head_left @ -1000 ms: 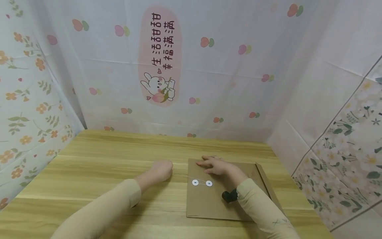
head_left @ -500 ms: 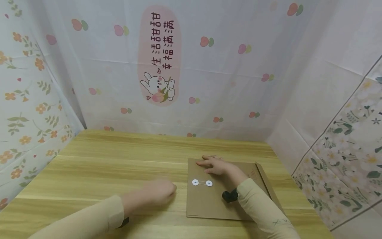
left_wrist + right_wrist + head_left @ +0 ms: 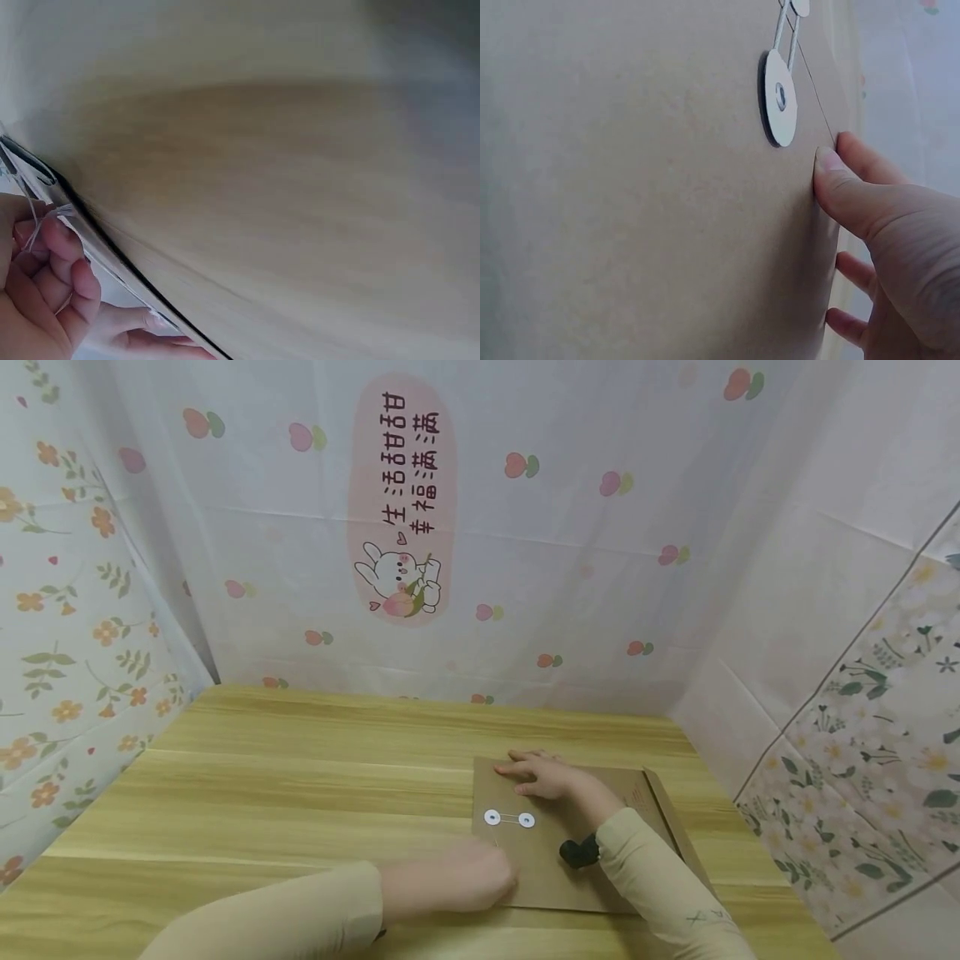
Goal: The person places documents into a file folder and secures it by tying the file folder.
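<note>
A brown kraft paper document envelope (image 3: 551,881) lies flat on the table, with two white round button fasteners (image 3: 527,820) near its left edge. White string (image 3: 782,34) runs between the buttons. Over the envelope's near left corner is my left hand (image 3: 457,877), blurred in the head view. Its curled fingers pinch the loose white string (image 3: 34,225), as the left wrist view shows. My right hand (image 3: 543,775) rests on the envelope near its far edge, fingers spread. In the right wrist view its thumb (image 3: 832,169) lies on the paper.
The table (image 3: 285,777) has a wood-grain top. A white printed curtain (image 3: 585,568) hangs behind it, with floral cloths on both sides. A dark wrist strap piece (image 3: 577,853) shows by the right sleeve.
My left hand has moved from left of the envelope toward me, then right, over its near left corner. The right hand and the envelope have stayed in place.
</note>
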{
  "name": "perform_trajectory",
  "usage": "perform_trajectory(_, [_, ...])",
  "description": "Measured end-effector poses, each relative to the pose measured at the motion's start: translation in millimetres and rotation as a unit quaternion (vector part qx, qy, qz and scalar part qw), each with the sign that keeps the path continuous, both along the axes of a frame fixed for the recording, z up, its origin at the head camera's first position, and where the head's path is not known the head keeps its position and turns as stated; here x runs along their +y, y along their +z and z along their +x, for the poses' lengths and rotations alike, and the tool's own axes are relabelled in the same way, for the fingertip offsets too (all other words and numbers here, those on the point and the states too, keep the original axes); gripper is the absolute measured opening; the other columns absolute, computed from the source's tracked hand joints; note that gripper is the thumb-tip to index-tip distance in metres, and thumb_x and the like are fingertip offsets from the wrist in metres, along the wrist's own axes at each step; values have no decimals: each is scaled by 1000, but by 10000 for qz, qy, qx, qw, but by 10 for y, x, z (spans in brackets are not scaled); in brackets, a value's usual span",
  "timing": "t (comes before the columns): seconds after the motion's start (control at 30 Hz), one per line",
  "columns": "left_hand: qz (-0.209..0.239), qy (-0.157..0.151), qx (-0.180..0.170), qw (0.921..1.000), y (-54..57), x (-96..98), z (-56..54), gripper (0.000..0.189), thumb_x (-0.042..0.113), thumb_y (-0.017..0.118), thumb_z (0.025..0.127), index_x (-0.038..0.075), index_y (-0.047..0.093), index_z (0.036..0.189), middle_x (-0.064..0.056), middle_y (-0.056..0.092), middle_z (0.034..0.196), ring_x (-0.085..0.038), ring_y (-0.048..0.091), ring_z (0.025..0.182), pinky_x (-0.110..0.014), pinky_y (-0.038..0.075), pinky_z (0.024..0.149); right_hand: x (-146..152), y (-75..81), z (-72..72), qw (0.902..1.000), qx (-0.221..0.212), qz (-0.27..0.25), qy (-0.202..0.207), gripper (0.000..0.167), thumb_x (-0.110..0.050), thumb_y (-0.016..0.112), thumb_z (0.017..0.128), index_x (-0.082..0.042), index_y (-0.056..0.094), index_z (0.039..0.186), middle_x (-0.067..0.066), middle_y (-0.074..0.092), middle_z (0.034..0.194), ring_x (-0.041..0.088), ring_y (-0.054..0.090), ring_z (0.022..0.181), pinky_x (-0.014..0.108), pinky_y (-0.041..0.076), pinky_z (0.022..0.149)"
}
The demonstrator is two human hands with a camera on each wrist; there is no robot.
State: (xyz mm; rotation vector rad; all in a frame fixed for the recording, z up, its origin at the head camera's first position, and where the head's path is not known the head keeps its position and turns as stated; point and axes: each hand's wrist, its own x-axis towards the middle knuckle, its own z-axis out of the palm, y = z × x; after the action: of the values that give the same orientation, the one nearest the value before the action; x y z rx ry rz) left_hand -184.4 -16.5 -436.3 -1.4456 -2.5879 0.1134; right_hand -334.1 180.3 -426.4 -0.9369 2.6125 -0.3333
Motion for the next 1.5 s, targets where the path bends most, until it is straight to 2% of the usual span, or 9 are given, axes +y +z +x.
perform_trajectory(0.63, [456,-1198,-1484,9806,11,203,-11,9,30,65,91,26,69,85,23,54,70,13,40,60,-7,32,50,-5,7,-22,9999,120,63,22,50,-23,57,97,-28,44,145,13,21,156,44,15,140,68,9,105])
perform_trajectory(0.77, [651,-1510,-2601,9515,33,149,-67,11,26,62,94,21,71,93,21,53,69,14,39,59,-6,35,52,-6,-6,-29,9998,168,66,25,50,-23,57,97,-27,44,145,13,22,156,44,16,139,68,11,105])
perform_trajectory(0.87, [1021,-1371,-3782,9098,96,77,-149,14,19,60,95,12,71,100,16,52,63,10,39,52,-9,37,49,-13,-6,-30,9999,145,45,-11,50,-23,57,97,-28,44,145,12,22,156,44,16,139,68,11,106])
perform_trajectory(0.93, [1337,-1163,-3972,9004,140,15,-233,13,15,62,93,8,71,99,14,49,56,7,38,47,-11,36,44,-16,-8,-30,9999,133,64,-32,50,-25,57,97,-30,44,145,11,21,156,43,16,139,67,11,106])
perform_trajectory(1.0, [1591,-921,-3686,9112,168,-60,-342,9,13,67,89,7,70,95,11,47,52,5,36,45,-11,34,43,-12,-17,-29,9999,140,60,-31,50,-25,56,97,-30,43,145,11,21,156,42,16,140,67,11,106])
perform_trajectory(1.1, [1636,-354,-2738,9471,168,-189,-527,17,20,74,83,8,67,93,10,54,62,5,42,52,-11,38,49,8,-41,-22,9997,247,17,-23,49,-27,56,97,-28,44,145,13,24,155,42,19,139,67,13,106])
perform_trajectory(1.2, [1400,361,-2253,9635,141,-324,-679,44,38,77,79,7,64,107,4,61,92,-1,54,75,-17,47,66,45,-74,3,9990,397,-191,-68,48,-25,59,96,-23,48,143,19,29,152,45,24,136,66,19,104])
perform_trajectory(1.33, [975,1046,-2028,9687,94,-462,-800,87,60,72,74,4,48,136,-11,47,135,-24,48,120,-43,42,98,96,-116,66,9967,530,-593,-174,48,-22,64,93,-15,52,139,25,32,148,48,26,134,65,25,102])
perform_trajectory(1.5, [658,1445,-2178,9630,45,-515,-864,107,72,62,75,7,25,151,-13,19,157,-34,17,142,-61,20,107,138,-136,205,9886,802,-1137,-579,48,-26,67,91,-9,56,134,26,33,146,46,28,133,63,26,104])
